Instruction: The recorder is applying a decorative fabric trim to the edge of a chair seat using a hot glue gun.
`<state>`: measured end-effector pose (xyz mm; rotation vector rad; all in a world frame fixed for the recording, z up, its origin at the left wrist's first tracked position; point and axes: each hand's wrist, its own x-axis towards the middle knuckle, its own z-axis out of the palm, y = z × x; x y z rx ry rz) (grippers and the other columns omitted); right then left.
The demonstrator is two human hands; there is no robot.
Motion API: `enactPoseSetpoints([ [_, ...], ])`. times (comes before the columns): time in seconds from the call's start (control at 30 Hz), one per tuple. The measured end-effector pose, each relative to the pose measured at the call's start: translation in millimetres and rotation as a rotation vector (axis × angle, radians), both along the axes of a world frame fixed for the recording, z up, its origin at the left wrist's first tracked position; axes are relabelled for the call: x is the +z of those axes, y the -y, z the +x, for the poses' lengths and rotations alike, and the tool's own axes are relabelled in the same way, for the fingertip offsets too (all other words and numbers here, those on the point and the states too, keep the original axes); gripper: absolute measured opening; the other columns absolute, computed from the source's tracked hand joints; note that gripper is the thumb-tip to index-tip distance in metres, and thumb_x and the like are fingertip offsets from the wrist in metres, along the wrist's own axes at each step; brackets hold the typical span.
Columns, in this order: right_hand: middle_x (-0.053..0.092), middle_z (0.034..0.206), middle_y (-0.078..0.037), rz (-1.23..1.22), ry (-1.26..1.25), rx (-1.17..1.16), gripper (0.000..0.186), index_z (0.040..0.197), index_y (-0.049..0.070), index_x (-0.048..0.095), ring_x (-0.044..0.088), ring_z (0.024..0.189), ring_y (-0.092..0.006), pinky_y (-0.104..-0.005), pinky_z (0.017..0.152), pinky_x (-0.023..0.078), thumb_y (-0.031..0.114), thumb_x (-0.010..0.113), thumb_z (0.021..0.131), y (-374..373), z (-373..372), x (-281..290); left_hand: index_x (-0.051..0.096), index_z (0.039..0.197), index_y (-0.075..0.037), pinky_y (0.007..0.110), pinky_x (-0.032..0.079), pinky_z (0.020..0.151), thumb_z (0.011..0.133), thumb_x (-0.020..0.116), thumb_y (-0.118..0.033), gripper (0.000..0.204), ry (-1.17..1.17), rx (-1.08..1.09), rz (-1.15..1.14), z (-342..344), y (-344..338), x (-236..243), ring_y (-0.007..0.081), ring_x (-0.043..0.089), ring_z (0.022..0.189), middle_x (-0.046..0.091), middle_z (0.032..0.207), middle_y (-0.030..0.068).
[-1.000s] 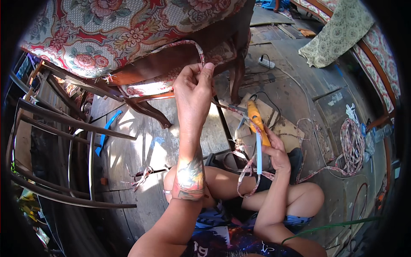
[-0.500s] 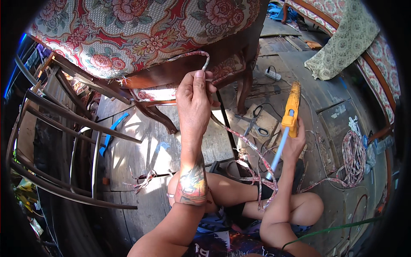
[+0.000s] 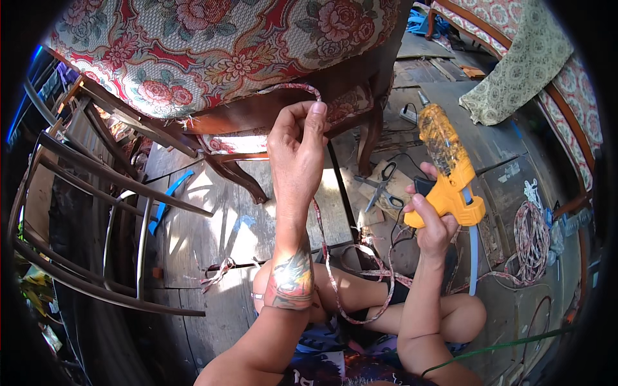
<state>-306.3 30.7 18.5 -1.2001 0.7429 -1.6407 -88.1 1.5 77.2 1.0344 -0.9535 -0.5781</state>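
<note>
My left hand (image 3: 296,148) pinches a fabric-covered piping cord (image 3: 297,86) between thumb and fingertips. Past the pinch, the cord's end runs along the lower edge of a floral upholstered chair part (image 3: 212,71). From under this hand the rest of the cord drops in a loop over my crossed legs. In my right hand (image 3: 434,231) is a yellow glue gun (image 3: 450,161), gripped by its handle with the nozzle tilted up. Its front is stained dark, and a pale glue stick (image 3: 473,257) sticks out behind.
Scissors (image 3: 384,190) lie on the wooden floor beyond my legs. At right is a coil of matching cord (image 3: 532,241); a floral sofa (image 3: 576,106) with draped green cloth (image 3: 515,77) stands behind. A metal-framed rack (image 3: 109,174) and a blue strip (image 3: 168,201) are at left.
My right hand has turned the glue gun, so its side now shows and its nozzle leans up and left. The hanging cord has swung left into a wider loop. My left hand keeps its pinch.
</note>
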Motion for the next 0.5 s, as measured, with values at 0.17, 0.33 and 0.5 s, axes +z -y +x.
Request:
enactPoseSetpoints([
  [0.17,0.066,0.109,-0.015,-0.074,-0.004,0.301,0.034,0.122,-0.005,0.061,0.069,0.088,-0.0223,-0.0311,0.076,0.059,0.019,0.068,0.099,-5,23,12,0.067,0.105,0.003,0.021,0.052,0.076,0.101,0.070,-0.017,0.021,0.145,0.185,-0.047,-8,3,0,0.0059,0.063,0.083,0.070,0.090,0.0044],
  [0.33,0.070,0.111,-0.012,-0.205,-0.072,0.335,0.032,0.122,-0.002,0.063,0.069,0.104,-0.0243,-0.0374,0.095,0.054,0.016,0.070,0.098,8,42,38,0.068,0.103,0.005,0.023,0.051,0.073,0.100,0.069,-0.015,0.019,0.069,0.176,-0.105,-3,6,-5,0.0070,0.063,0.081,0.071,0.088,0.0053],
  [0.5,0.071,0.110,-0.013,-0.232,-0.128,0.417,0.023,0.114,-0.003,0.066,0.067,0.109,-0.0258,-0.0400,0.100,0.051,0.011,0.072,0.095,10,48,41,0.068,0.101,0.005,0.023,0.050,0.070,0.101,0.068,-0.013,0.018,0.092,0.192,-0.087,2,4,-9,0.0078,0.061,0.080,0.070,0.087,0.0060],
])
